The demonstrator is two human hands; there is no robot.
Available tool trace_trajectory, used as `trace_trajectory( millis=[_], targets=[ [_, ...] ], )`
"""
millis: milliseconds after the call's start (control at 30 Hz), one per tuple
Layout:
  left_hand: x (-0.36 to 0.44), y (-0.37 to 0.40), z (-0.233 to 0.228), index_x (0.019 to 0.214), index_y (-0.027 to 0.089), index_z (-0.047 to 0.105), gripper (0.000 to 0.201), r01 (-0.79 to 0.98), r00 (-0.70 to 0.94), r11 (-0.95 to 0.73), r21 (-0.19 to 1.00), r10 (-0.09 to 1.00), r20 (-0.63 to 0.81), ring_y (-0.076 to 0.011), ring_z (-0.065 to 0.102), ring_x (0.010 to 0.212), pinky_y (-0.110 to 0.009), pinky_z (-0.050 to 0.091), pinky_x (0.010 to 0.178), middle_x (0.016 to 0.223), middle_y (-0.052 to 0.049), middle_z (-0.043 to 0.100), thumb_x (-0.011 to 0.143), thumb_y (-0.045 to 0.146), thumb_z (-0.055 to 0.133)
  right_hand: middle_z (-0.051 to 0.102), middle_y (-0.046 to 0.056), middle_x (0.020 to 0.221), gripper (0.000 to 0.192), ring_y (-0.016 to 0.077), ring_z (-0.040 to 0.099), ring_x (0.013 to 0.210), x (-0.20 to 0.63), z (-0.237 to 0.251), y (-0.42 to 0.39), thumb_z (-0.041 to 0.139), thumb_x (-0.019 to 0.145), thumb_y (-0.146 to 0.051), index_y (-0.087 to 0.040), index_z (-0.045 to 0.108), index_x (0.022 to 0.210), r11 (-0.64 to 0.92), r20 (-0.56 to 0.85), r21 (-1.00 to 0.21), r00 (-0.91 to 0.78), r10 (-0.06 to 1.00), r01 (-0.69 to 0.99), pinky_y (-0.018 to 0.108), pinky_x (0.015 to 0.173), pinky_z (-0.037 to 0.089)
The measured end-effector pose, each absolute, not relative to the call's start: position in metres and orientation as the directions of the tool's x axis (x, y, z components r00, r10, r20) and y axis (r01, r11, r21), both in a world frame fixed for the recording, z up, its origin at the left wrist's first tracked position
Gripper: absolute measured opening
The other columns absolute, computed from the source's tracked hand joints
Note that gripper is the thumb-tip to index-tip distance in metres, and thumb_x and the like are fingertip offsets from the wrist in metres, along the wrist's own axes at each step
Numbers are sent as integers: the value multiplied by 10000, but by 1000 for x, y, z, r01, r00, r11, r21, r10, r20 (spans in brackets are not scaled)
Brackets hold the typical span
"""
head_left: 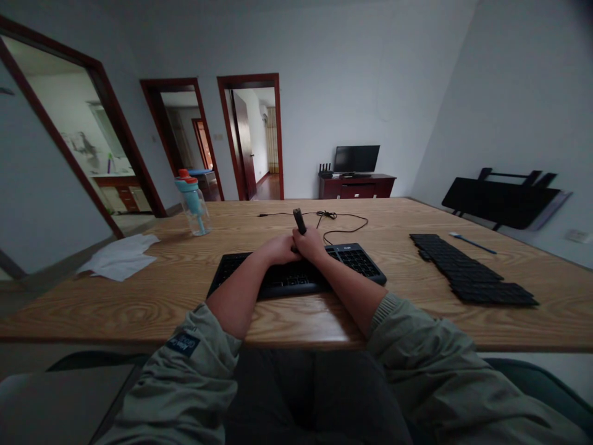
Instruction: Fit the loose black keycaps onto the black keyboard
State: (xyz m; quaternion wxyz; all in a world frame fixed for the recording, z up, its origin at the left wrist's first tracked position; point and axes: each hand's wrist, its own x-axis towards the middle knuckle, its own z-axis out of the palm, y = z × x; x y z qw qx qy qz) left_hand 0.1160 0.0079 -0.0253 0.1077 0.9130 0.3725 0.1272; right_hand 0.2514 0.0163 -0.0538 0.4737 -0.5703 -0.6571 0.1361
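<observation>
Both hands together over keyboard (296, 272) at table (139, 303) near edge. Right hand (309, 243) grips upright dark tool (299, 220); left hand (278, 249) rests alongside, grip unclear. Risk: tool slip gouging keys; trailing cable (340, 219) snagging.

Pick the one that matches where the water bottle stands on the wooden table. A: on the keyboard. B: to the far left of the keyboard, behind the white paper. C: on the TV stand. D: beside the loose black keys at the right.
B: the water bottle stands on the table well left of the keyboard, beyond the white paper.
</observation>
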Motion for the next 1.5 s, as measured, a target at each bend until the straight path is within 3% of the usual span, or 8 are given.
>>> trace_trajectory(
  millis=[233,400,500,600,733,967,1300,1500],
  targets=[
    [93,18,-20,1099,165,774,375,667,634,-636,388,758,153,-212,697,870,-286,500,785,1052,-93,774,866,386,581,353,-51,500,272,122,341,450,267,-53,25,475,844,-323,-260,326,625,249,265,-964,322,909,91,253,439,284],
    [68,28,-18,1071,173,776,366,719,545,-574,393,816,195,-205,698,898,-271,499,789,1045,-68,776,860,395,577,280,-82,508,275,97,272,419,287,-32,19,468,841,-322,-258,278,652,262,190,-943,313,930,-207,232,424,300],
    [49,34,-17,1107,166,762,401,759,486,-523,388,851,197,-211,695,923,-275,500,812,1067,-75,771,856,418,578,409,-45,536,260,113,388,469,302,-22,10,497,855,-362,-234,394,653,304,309,-951,236,921,60,240,476,358],
    [28,40,-17,1116,152,755,429,779,457,-498,382,867,199,-220,692,924,-291,503,827,1079,-82,765,858,433,560,627,18,712,106,160,556,650,315,-21,-2,640,783,-292,-189,616,780,426,456,-753,-69,887,501,258,623,428],
    [9,45,-20,1062,157,767,403,809,408,-449,380,893,188,-223,685,909,-302,501,841,1043,-69,771,841,425,561,709,46,798,192,205,612,738,327,-29,-15,715,668,-142,-195,728,852,474,317,-478,-359,878,739,274,694,430],
    [10,44,-24,1033,146,768,392,793,384,-418,444,908,170,-221,684,908,-289,503,816,1022,-74,769,807,410,585,681,41,702,87,171,560,602,327,-34,-15,721,682,-132,-198,715,739,398,203,-380,-344,917,835,275,595,382],
    [11,39,-20,1019,170,779,404,808,370,-409,425,912,174,-223,683,875,-297,501,811,998,-66,773,813,450,573,686,26,782,170,165,582,662,338,-23,-20,660,759,-178,-187,707,922,452,315,-396,-344,885,799,261,593,364],
    [13,39,-18,1070,164,766,417,815,353,-386,432,922,157,-224,688,911,-294,502,831,1042,-78,771,807,434,586,671,30,707,172,167,548,615,410,22,-49,713,748,-334,-194,730,847,377,350,-434,-233,907,818,274,578,375]
  ],
)
